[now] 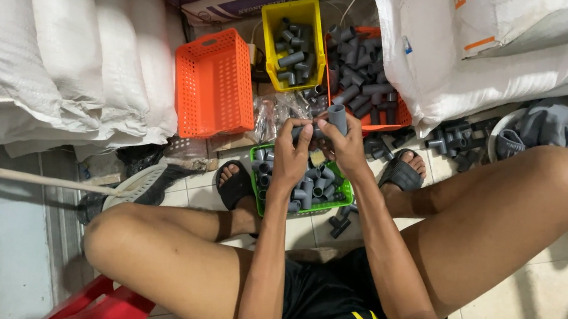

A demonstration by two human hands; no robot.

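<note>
Both hands meet above a green basket (346,188) full of short grey pipe fittings. My right hand (346,147) grips an upright grey pipe fitting (337,117) by its lower end. My left hand (291,154) is closed around another grey fitting (297,132), held close against the first one. Whether the two pieces are joined is hidden by my fingers.
A yellow basket (275,21) and an orange basket (397,116) at the back hold more grey fittings. An empty orange basket (214,83) leans on white sacks (58,37). Loose fittings (451,138) lie at right. My sandalled feet flank the green basket.
</note>
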